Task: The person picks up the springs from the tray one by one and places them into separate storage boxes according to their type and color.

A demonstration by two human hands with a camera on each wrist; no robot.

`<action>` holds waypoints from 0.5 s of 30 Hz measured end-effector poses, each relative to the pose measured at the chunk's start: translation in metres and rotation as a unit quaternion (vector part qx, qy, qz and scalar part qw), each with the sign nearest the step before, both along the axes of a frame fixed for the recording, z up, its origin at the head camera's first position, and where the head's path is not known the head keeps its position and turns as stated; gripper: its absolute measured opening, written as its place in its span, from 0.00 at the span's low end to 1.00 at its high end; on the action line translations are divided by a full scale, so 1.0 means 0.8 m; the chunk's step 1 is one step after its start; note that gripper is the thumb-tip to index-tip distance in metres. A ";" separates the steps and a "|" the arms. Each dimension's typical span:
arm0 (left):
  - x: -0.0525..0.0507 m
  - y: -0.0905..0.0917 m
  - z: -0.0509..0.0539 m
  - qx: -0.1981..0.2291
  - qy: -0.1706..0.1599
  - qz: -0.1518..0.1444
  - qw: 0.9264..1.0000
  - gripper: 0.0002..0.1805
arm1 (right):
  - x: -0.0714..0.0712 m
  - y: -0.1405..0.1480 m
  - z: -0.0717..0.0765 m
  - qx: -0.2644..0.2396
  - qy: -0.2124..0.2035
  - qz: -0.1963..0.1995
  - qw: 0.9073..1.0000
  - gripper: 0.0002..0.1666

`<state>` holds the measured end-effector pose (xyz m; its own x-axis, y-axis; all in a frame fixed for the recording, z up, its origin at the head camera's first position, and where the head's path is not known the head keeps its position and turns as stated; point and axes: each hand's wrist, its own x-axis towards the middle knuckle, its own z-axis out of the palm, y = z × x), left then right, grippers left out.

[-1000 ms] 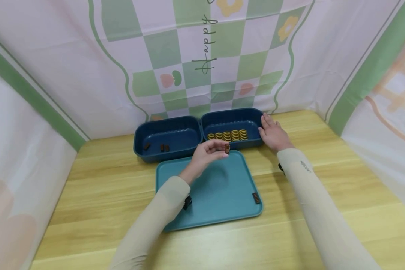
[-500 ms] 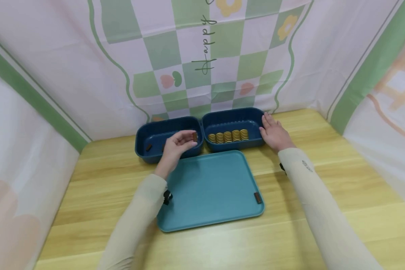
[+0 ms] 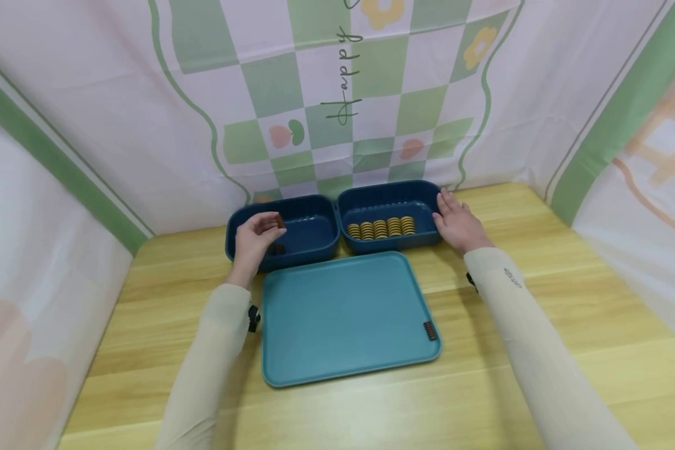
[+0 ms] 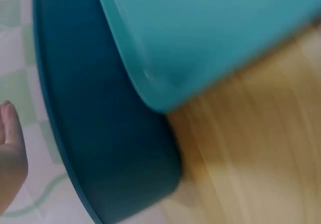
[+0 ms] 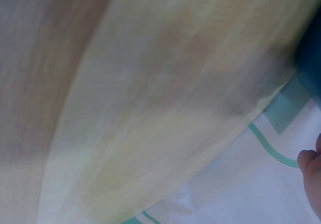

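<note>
My left hand (image 3: 254,240) is over the left dark blue bin (image 3: 317,250) and pinches a small brown ridged block (image 3: 280,222) between thumb and fingertips. Beneath it, dark brown pieces (image 3: 277,249) lie in the bin, partly hidden by the hand. In the left wrist view only a bit of the left hand (image 4: 11,156) shows, at the edge. With fingers extended, my right hand (image 3: 460,224) rests on the right end of the right dark blue bin (image 3: 394,244). Several yellow-and-black striped round pieces (image 3: 379,229) stand in a row inside that bin.
A teal tray (image 3: 343,319) lies in front of the bins on the wooden table (image 3: 174,300). One brown ridged block (image 3: 430,330) sits by its right edge. A printed cloth (image 3: 371,112) hangs right behind the bins.
My left hand has moved left, from above the tray's back edge to over the left bin, with the brown ridged block still pinched. The right hand has stayed in place.
</note>
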<state>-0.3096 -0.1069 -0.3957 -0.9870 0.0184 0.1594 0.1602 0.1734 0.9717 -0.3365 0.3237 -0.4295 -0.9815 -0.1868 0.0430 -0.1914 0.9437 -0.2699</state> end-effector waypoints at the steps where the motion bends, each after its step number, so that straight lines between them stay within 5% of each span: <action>1: -0.002 -0.003 -0.001 -0.023 -0.004 0.008 1.000 0.21 | 0.000 0.000 0.000 0.000 0.001 -0.001 1.000 0.35; 5: -0.014 -0.014 -0.009 -0.176 -0.012 0.019 0.984 0.19 | 0.000 0.001 0.000 -0.002 0.003 -0.003 1.000 0.35; 10: -0.026 -0.026 -0.010 -0.365 -0.009 -0.007 0.931 0.17 | -0.001 0.002 -0.002 0.001 0.000 -0.001 1.000 0.35; 15: -0.038 -0.038 -0.011 -0.453 -0.058 -0.036 0.889 0.09 | -0.001 0.001 -0.003 -0.001 -0.001 -0.002 1.000 0.35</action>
<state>-0.3403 -0.1373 -0.4047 -0.9868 0.1519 -0.0552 0.1113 0.8860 0.4500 -0.3375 0.3245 -0.4320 -0.9822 -0.1833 0.0411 -0.1875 0.9440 -0.2715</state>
